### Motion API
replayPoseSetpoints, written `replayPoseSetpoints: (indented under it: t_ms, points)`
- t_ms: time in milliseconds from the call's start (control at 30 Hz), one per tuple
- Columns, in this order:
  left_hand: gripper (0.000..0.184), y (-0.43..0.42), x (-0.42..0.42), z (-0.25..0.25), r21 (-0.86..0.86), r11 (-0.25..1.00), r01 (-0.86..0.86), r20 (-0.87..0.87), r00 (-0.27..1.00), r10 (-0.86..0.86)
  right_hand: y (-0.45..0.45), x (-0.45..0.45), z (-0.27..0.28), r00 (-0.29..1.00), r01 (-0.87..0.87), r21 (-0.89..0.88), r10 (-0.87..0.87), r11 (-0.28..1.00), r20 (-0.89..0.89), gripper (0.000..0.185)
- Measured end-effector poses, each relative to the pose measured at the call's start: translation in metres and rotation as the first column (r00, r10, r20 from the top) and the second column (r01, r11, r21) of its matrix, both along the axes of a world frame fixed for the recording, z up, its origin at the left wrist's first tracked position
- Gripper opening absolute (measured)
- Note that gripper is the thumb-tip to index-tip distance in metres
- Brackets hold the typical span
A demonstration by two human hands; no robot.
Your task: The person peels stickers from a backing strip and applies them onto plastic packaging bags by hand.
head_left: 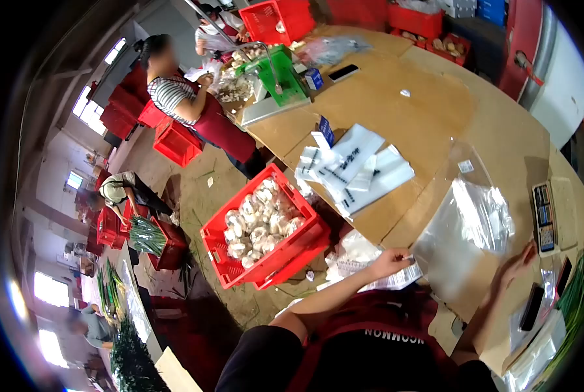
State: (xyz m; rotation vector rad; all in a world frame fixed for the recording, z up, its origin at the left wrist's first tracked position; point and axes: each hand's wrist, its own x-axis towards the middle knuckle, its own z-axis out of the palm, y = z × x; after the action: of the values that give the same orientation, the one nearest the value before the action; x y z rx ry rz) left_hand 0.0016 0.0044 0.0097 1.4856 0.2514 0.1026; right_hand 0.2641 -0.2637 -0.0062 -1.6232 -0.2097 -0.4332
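My left hand [394, 262] is closed at the table's near edge, beside a clear plastic sheet; what its fingers hold, if anything, is too small to name. Farther right, my right hand [519, 261] hovers over or rests on the cardboard-covered table, its fingers apart and nothing in them. Between the two hands lie clear plastic bags [478, 219]. White printed sheets [406, 277] hang by the edge under my left hand. Beyond them is a stack of printed plastic bags [350, 160]. A tray of small coloured items [544, 217] sits just past my right hand.
A red crate [223, 264] of bagged mushrooms [259, 222] stands left of the table. Farther back are a green scale [282, 78], a phone [343, 73] and a person in a striped shirt [174, 95]. Green stalks [576, 300] and a dark phone [532, 307] lie at right.
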Motion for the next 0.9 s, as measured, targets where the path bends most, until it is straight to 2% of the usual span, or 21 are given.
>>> replayPoseSetpoints:
  t_ms: [33,67,100,133,167,200,233,267,300,367,467,533,567,633,667,700,767,800,833,867,900]
  points:
    - [0.021,0.000,-0.003,0.022,-0.057,0.998,0.013,-0.080,0.997,-0.017,0.022,-0.031,0.047,0.997,-0.043,-0.033,0.045,0.999,0.062,0.027]
    - [0.016,-0.002,-0.003,0.009,-0.088,0.996,0.015,-0.074,0.997,-0.022,0.044,-0.061,0.094,0.988,-0.085,-0.065,0.093,0.994,0.122,0.026]
    - [0.013,-0.004,-0.002,-0.008,-0.122,0.992,0.027,-0.067,0.997,-0.036,0.061,-0.084,0.099,0.983,-0.182,-0.346,0.161,0.920,-0.089,0.024]
    - [0.007,-0.008,-0.001,-0.013,-0.078,0.996,0.037,-0.063,0.997,-0.042,0.061,-0.095,0.062,0.926,-0.322,-0.690,0.368,0.648,-0.086,0.022]
    - [0.005,-0.010,0.000,-0.015,-0.044,0.997,0.061,-0.057,0.996,-0.063,0.086,-0.126,0.099,0.586,-0.791,-0.225,0.597,0.570,-0.548,0.021]
    - [0.006,-0.013,0.002,-0.006,0.009,0.996,0.091,-0.091,0.992,-0.090,0.087,-0.135,0.051,0.280,-0.867,0.101,0.645,0.488,-0.711,0.017]
    - [0.008,-0.013,0.004,0.006,0.063,0.989,0.130,-0.117,0.986,-0.122,0.093,-0.149,0.027,0.315,-0.903,0.044,0.730,0.427,-0.607,0.019]
    - [0.008,-0.012,0.004,0.013,0.130,0.975,0.180,-0.118,0.979,-0.165,0.097,-0.157,0.033,0.316,-0.911,0.007,0.711,0.411,-0.629,0.022]
    - [0.009,-0.009,0.005,0.016,0.208,0.953,0.223,-0.116,0.972,-0.202,0.098,-0.161,0.037,0.353,-0.890,-0.003,0.686,0.455,-0.637,0.020]
    - [0.010,-0.012,0.004,0.003,0.013,0.985,0.171,-0.021,0.985,-0.171,0.098,-0.164,0.034,0.306,-0.857,0.127,0.692,0.499,-0.654,0.021]
    - [0.008,-0.008,0.003,0.011,0.003,0.983,0.183,-0.114,0.977,-0.181,0.100,-0.164,0.044,0.221,-0.852,0.198,0.676,0.484,-0.703,0.020]
    - [0.006,-0.008,0.007,0.015,0.039,0.990,0.134,-0.143,0.981,-0.127,0.101,-0.159,0.053,0.162,-0.856,0.224,0.654,0.465,-0.738,0.023]
    - [0.008,-0.009,0.009,0.018,0.060,0.992,0.114,-0.171,0.980,-0.102,0.101,-0.158,0.054,0.111,-0.842,0.305,0.695,0.446,-0.711,0.023]
    - [0.011,-0.010,0.015,0.029,0.108,0.992,0.064,-0.167,0.985,-0.045,0.104,-0.158,0.056,0.093,-0.822,0.342,0.699,0.456,-0.709,0.024]
    - [0.013,-0.010,0.018,0.031,0.033,0.999,0.042,-0.174,0.984,-0.036,0.104,-0.154,0.060,0.068,-0.817,0.352,0.683,0.456,-0.727,0.023]
    - [0.013,-0.010,0.021,0.034,0.032,0.999,0.043,-0.178,0.983,-0.037,0.106,-0.147,0.055,0.056,-0.813,0.373,0.698,0.447,-0.714,0.017]
    - [0.019,-0.011,0.024,0.040,0.005,1.000,-0.001,-0.205,0.979,0.002,0.105,-0.135,0.050,0.093,-0.659,0.505,0.726,0.558,-0.681,0.017]
    - [0.019,-0.005,0.023,0.028,0.081,0.996,0.029,-0.209,0.978,-0.012,0.105,-0.126,0.048,0.263,-0.719,0.335,0.684,0.609,-0.680,0.016]
    - [0.019,-0.003,0.023,0.026,0.081,0.996,0.030,-0.211,0.977,-0.012,0.103,-0.118,0.040,0.360,-0.732,0.234,0.655,0.640,-0.664,0.016]
    - [0.018,-0.001,0.023,0.024,0.139,0.987,0.078,-0.194,0.980,-0.050,0.102,-0.106,0.035,0.560,-0.752,-0.157,0.495,0.640,-0.664,0.019]
    - [0.017,0.000,0.021,0.022,0.196,0.972,0.127,-0.181,0.979,-0.091,0.100,-0.096,0.029,0.746,-0.654,-0.525,0.349,0.545,-0.567,0.022]
